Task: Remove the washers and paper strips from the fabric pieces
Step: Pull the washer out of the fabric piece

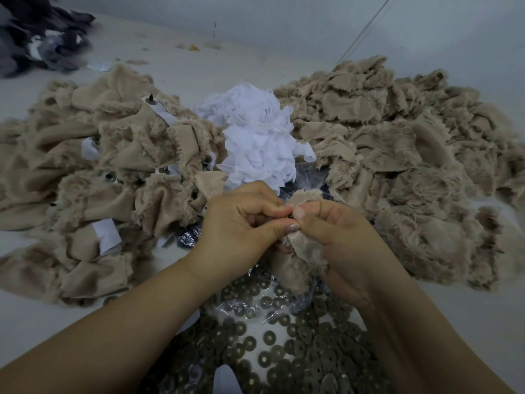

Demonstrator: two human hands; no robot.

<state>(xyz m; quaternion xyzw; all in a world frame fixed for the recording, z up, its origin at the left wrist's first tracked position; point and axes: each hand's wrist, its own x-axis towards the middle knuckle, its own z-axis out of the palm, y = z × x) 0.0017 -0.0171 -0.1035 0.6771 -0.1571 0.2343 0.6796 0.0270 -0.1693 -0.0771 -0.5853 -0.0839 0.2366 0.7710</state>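
Observation:
Both hands meet at the middle of the view over one beige furry fabric piece (304, 251). My left hand (241, 223) pinches a small dark stud or washer (290, 216) at the top of that piece with thumb and fingertips. My right hand (338, 237) grips the fabric piece itself, thumb on top. A heap of beige fabric pieces with paper strips and metal studs (108, 172) lies on the left. Another beige heap (412, 155) lies on the right. White paper strips (255, 137) are piled in the middle behind my hands. Dark ring washers (298, 351) cover the table below my wrists.
A crumpled clear plastic bag (250, 305) lies among the washers. Dark grey fabric (39, 35) sits at the far left corner of the white table (176, 66). A pale wall and a thin cable (366, 27) rise behind.

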